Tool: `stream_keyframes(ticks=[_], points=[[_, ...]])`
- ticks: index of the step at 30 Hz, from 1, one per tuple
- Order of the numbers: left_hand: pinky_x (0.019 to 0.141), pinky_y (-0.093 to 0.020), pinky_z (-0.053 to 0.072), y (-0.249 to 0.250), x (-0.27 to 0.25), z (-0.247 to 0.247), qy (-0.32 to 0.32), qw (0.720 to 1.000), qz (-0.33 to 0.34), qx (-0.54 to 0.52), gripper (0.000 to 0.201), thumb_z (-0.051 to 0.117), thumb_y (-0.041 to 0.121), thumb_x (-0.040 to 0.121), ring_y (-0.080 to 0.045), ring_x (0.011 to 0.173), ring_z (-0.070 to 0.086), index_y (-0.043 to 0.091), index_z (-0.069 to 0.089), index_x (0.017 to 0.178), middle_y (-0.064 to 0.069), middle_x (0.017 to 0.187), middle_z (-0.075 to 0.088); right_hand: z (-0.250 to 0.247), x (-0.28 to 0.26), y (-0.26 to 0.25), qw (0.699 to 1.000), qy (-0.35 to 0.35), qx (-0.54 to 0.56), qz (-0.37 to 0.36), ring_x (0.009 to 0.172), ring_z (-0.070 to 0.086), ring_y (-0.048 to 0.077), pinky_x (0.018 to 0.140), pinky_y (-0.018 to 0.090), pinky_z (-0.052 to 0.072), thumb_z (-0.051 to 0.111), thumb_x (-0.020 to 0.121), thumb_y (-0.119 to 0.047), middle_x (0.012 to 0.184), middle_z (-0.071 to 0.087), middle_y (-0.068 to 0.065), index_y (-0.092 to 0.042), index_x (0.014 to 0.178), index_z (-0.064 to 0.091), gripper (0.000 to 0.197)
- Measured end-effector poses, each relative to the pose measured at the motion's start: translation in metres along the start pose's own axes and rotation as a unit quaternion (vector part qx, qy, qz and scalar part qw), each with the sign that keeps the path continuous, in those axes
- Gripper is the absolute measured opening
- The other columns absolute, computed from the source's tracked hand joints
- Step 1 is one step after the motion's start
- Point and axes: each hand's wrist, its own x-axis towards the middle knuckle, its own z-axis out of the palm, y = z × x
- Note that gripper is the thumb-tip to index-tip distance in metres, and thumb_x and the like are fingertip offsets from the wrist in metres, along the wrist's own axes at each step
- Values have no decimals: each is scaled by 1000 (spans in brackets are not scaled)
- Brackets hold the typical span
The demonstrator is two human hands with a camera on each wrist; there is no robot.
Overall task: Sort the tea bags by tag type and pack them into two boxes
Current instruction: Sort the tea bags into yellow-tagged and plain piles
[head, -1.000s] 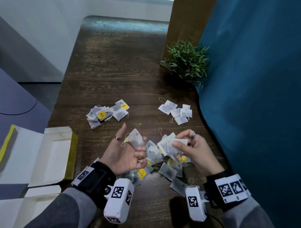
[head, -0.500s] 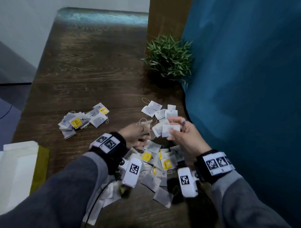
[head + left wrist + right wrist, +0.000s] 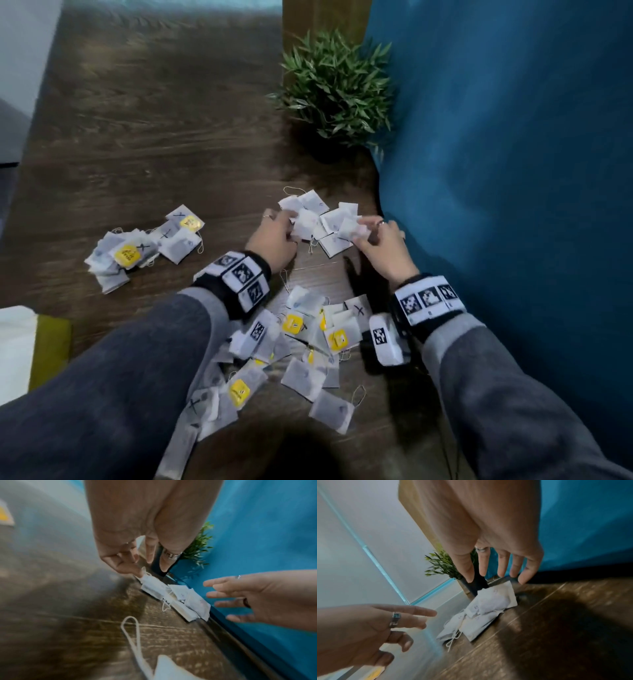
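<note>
On the dark wooden table (image 3: 154, 137), a small pile of plain white tea bags (image 3: 320, 219) lies near the right edge. My left hand (image 3: 286, 222) reaches its left side, with straight fingers (image 3: 130, 566) touching the nearest bag. My right hand (image 3: 368, 228) hovers at the pile's right side, its fingers (image 3: 502, 566) spread and holding nothing. A second pile with yellow tags and X marks (image 3: 137, 246) lies to the left. A mixed heap of tea bags (image 3: 301, 346) lies under my forearms.
An open white box with a yellow-green edge (image 3: 41, 346) shows at the left border. A small potted plant (image 3: 335, 92) stands behind the white pile. A blue fabric wall (image 3: 513, 171) runs along the table's right edge.
Both hands moved forward from above the mixed heap to the white pile. The tea bags they held now lie on that pile, and both sets of fingers have straightened.
</note>
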Motion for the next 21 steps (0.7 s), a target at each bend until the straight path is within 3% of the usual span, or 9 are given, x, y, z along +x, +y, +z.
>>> stream_keyframes(ticks=[2,4,6,8,10,12,15,18,21], points=[[76,-30,51,-6,-26,0,-76,993,85,-14,28,55,4,85,-11,80,64,14,61,110,-7,102,62,-6,-32,-3,995,-82,53,-31,75,55,7,77,28,46,64,86,-17,89,59,2,-22,99,62,14],[66,-11,42,-11,-53,2,-204,964,164,36,26,64,6,82,6,69,58,14,65,106,-5,97,67,-11,-64,-4,968,-238,67,-34,55,52,-3,56,17,45,62,87,-8,76,60,-2,-21,98,63,17],[70,-10,36,-17,-77,8,-294,928,204,107,34,71,18,80,3,87,58,16,64,113,-4,109,66,-11,-90,1,930,-365,32,-12,49,55,-3,43,13,40,64,85,-7,76,66,0,-18,102,64,20],[84,-22,32,-24,-97,21,-300,903,228,208,44,71,30,79,-15,110,49,23,59,121,0,119,61,-4,-112,7,906,-422,29,6,47,57,-2,42,14,41,68,82,-6,80,67,11,-14,97,64,18],[91,-30,29,-33,-113,33,-278,884,234,295,50,67,34,79,-21,118,42,28,51,126,1,124,56,8,-132,12,902,-430,32,5,51,58,-4,53,19,46,73,77,-4,75,65,10,-11,91,63,18],[93,-34,26,-39,-124,41,-248,890,225,309,48,64,34,81,-21,121,39,26,46,125,1,125,55,21,-148,17,913,-407,-1,-3,58,59,-3,62,20,46,81,69,-11,70,65,-1,-16,84,61,26],[88,-33,23,-43,-134,46,-199,919,205,271,43,63,35,83,-19,116,40,22,44,120,1,112,61,31,-164,17,933,-338,-113,-53,64,57,6,62,24,44,87,55,-25,69,60,-8,-23,79,53,41],[87,-32,22,-48,-140,46,-176,933,186,251,37,61,33,86,-18,113,41,23,48,119,2,105,62,39,-176,16,939,-304,-139,-83,68,53,12,58,19,39,86,54,-18,75,56,-3,-22,77,47,45],[81,-28,29,-55,-145,39,-154,968,144,133,22,60,41,84,-16,94,45,25,55,98,7,86,54,44,-180,23,944,-289,-132,-84,62,50,10,53,14,35,81,59,-12,70,54,-4,-22,78,47,40]])
